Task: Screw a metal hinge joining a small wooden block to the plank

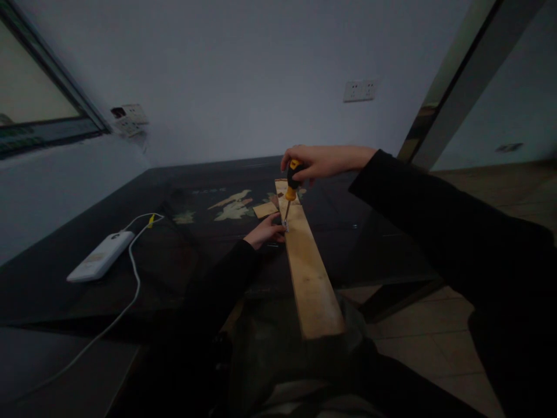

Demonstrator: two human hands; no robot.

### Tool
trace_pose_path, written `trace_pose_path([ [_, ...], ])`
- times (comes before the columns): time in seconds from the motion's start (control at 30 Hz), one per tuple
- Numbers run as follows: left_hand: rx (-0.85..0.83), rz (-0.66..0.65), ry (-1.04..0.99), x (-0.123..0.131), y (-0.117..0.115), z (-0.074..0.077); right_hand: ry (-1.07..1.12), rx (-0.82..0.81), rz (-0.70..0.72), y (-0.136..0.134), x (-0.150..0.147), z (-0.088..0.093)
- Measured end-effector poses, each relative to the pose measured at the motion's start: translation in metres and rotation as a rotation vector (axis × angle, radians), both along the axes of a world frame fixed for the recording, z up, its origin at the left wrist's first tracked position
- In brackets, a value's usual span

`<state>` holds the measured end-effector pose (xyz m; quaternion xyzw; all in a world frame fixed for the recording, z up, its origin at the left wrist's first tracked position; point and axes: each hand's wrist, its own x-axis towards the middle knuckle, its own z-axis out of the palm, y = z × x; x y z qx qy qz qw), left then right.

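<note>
A long wooden board [310, 273] lies on the dark table, its near end jutting past the table's front edge. My right hand [315, 162] is closed round the yellow and black handle of a screwdriver [291, 184], which points down at the board's left edge. The screwdriver's tip meets a small metal piece [286, 226] there. Beside that piece, my left hand [267, 230] has its fingertips against the board's left edge; whether they pinch the metal piece is too small to tell. A short wooden piece [264, 209] lies left of the board, beyond my left hand.
On the left of the dark table [183, 264] lies a white power bank [101, 256] with a white cable [136, 273] trailing off the front edge. A wall with sockets [360, 91] stands behind the table.
</note>
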<state>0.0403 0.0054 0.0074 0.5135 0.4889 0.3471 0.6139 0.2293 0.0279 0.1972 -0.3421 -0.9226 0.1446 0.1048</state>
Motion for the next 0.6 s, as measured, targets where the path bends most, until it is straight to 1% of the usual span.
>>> trace_pose_path([
  [0.1, 0.007, 0.001, 0.002, -0.001, 0.001, -0.002, -0.05, 0.089, -0.06, 0.001, -0.004, 0.003],
  [0.23, 0.017, 0.0, 0.019, -0.001, 0.002, -0.003, -0.106, 0.365, -0.261, 0.003, -0.01, -0.001],
  [0.3, 0.018, 0.007, 0.029, -0.001, 0.003, -0.003, -0.093, 0.451, -0.338, 0.005, -0.011, -0.004],
  [0.33, 0.019, 0.008, 0.032, -0.001, 0.004, -0.003, -0.085, 0.462, -0.351, 0.007, -0.011, -0.005],
  [0.37, 0.019, 0.005, 0.031, -0.001, 0.004, -0.004, -0.083, 0.452, -0.346, 0.008, -0.01, -0.005],
  [0.43, 0.019, -0.003, 0.019, -0.001, 0.004, -0.004, -0.098, 0.386, -0.282, 0.009, -0.006, -0.002],
  [0.6, 0.01, -0.002, -0.015, 0.001, 0.0, 0.0, -0.163, 0.13, -0.101, 0.003, 0.006, 0.017],
])
